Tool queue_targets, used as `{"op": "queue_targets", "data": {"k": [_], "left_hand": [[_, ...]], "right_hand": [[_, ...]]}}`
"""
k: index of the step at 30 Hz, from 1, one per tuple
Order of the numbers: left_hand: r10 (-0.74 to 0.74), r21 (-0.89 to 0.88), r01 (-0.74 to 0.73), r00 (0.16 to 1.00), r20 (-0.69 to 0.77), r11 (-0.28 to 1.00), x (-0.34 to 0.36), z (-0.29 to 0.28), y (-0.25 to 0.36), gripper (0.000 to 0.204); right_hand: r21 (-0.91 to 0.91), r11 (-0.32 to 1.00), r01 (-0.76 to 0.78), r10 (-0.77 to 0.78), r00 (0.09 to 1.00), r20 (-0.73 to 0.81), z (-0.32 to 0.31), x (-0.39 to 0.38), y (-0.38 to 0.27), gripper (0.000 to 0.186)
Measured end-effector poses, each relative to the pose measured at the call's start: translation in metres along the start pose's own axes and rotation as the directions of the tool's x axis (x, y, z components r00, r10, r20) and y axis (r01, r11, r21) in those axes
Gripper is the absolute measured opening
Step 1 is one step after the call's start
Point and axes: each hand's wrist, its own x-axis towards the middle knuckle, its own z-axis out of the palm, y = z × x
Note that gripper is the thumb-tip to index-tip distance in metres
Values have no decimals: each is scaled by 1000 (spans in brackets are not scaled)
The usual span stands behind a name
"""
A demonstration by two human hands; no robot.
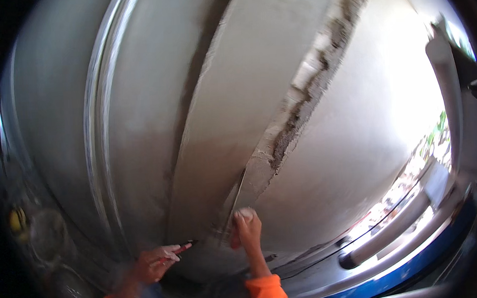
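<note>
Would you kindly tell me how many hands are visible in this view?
2: the left hand at lower left, holding a slim red-handled tool, and the right hand at lower centre, closed on another red handle.

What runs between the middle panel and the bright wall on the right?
In the head view, a rough grey strip with pale patches runs between the middle panel and the bright wall; it looks smoother above the right hand.
</note>
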Motion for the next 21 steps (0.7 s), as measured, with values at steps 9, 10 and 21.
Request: {"op": "queue_targets", "data": {"k": [9,10,21], "left_hand": [[105,-297,-130,990,-98,946,67,39,31,2],[123,-326,-141,990,-74,935,75,50,35,4],[-311,62,362,689,654,930,23,52,8,19]], "right_hand": [[563,650,-511,438,857,273,-25,-110,-38,20],[572,633,-521,449,850,277,-22,-113,-41,17],[687,705,176,201,879,-432,-112,1,-66,20]]}}
